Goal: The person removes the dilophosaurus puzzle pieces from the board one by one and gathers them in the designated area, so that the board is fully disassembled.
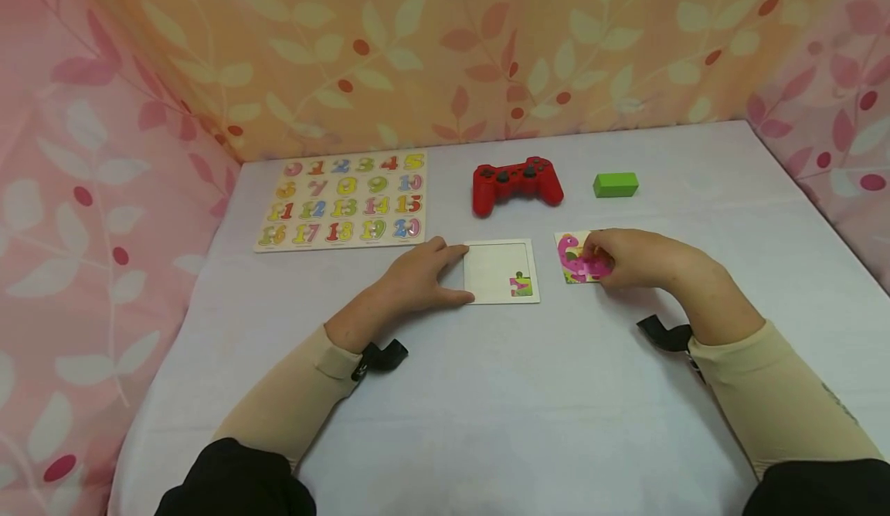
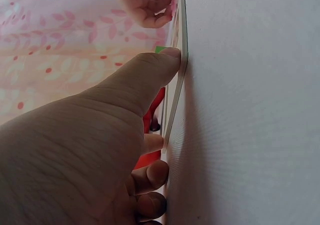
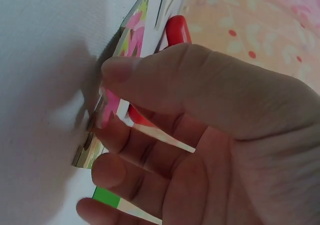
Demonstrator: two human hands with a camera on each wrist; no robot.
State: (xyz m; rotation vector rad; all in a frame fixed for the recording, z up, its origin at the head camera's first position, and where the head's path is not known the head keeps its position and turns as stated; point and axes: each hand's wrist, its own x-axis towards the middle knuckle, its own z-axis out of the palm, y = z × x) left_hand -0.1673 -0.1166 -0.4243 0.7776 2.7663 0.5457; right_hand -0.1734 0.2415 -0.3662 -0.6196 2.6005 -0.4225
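Observation:
My left hand holds the white puzzle tray by its left side, thumb at the near corner and index finger at the far one. In the left wrist view the thumb presses on the tray's edge. One jigsaw piece sits in the tray's lower right corner. To the right, my right hand pinches a pink jigsaw piece at the dinosaur picture. Up close in the right wrist view, thumb and fingertips meet on that piece, which is tilted; the hand hides part of the picture.
A wooden number puzzle board lies at the back left. Behind the tray is a red game controller, and a green block stands at the back right. Leaf-patterned curtains surround the white-covered table.

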